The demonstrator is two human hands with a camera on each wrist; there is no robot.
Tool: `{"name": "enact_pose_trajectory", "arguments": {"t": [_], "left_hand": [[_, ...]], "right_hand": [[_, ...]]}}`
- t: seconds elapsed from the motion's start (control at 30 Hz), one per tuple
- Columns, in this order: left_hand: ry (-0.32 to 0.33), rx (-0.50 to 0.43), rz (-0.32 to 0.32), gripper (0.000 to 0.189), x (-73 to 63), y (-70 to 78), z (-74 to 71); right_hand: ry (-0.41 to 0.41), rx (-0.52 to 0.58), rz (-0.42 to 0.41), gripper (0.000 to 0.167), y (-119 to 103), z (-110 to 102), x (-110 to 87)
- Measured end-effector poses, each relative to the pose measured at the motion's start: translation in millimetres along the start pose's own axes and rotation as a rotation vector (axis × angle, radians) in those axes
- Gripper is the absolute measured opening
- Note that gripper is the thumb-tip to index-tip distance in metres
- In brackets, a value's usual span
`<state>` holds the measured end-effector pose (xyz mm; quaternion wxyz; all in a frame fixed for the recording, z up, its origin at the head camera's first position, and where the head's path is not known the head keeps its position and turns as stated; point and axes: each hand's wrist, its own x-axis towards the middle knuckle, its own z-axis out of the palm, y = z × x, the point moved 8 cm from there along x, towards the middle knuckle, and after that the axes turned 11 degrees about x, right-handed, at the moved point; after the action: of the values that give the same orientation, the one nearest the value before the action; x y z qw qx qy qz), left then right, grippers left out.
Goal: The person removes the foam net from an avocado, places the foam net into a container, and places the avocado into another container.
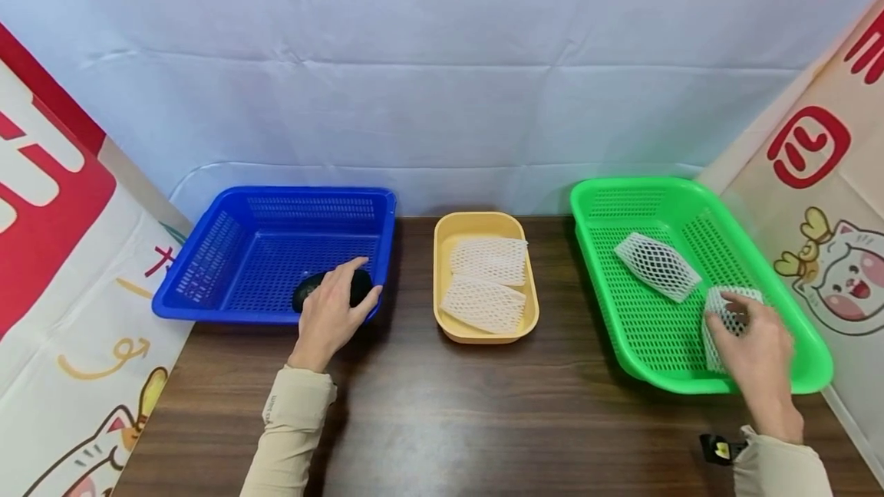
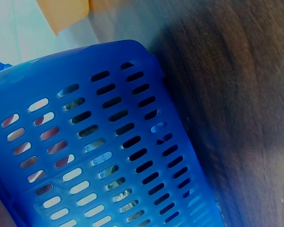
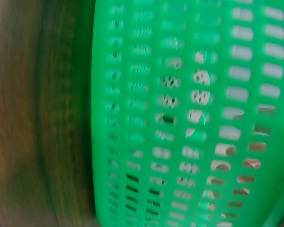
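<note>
In the head view, my left hand point(image 1: 331, 309) lies over a dark, smooth oblong fruit point(image 1: 361, 287), avocado-like, in the near right corner of the blue basket point(image 1: 276, 318). Its fingers look fairly straight, with the thumb spread to the right. My right hand point(image 1: 763, 347) is above a dark item in a white foam net point(image 1: 716, 355) at the near side of the green basket point(image 1: 625, 351). The thumb and index finger bend loosely apart over the netting; the other fingers are mostly hidden. Another dark item in a foam net point(image 1: 658, 267) lies farther back.
Between the baskets stands a yellow tray point(image 1: 483, 221) with two flat white foam nets point(image 1: 486, 304). All stand on a dark wooden table point(image 1: 470, 420) with a white cloth point(image 1: 428, 113) behind. Both wrist views mainly show slotted basket walls, blue point(image 2: 109, 142) and green point(image 3: 180, 151).
</note>
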<state>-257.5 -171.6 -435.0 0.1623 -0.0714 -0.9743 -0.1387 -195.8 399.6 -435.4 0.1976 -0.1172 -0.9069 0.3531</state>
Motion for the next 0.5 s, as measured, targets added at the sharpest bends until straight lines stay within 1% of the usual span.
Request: {"name": "enact_pose_trajectory", "arguments": {"t": [0.13,0.2,0.3,0.37,0.5], "left_hand": [[0.002,-0.002,-0.003,0.055,0.7,0.6,1.1],[0.000,-0.001,-0.002,0.056,1.0,0.7,1.8],[-0.004,0.004,-0.007,0.055,1.1,0.5,2.2],[-0.008,0.011,-0.012,0.055,0.7,0.4,2.1],[-0.013,0.022,-0.022,0.056,-0.1,-0.3,1.2]], "right_hand": [[-0.032,-0.030,0.031,0.044,9.0,-4.0,3.4],[-0.036,-0.047,0.071,0.049,15.1,-7.2,5.4],[-0.049,-0.083,0.158,0.061,25.7,-11.3,6.8],[-0.081,-0.119,0.219,0.071,32.5,-11.7,6.9],[-0.187,-0.193,0.314,0.085,41.5,-7.8,7.9]]}}
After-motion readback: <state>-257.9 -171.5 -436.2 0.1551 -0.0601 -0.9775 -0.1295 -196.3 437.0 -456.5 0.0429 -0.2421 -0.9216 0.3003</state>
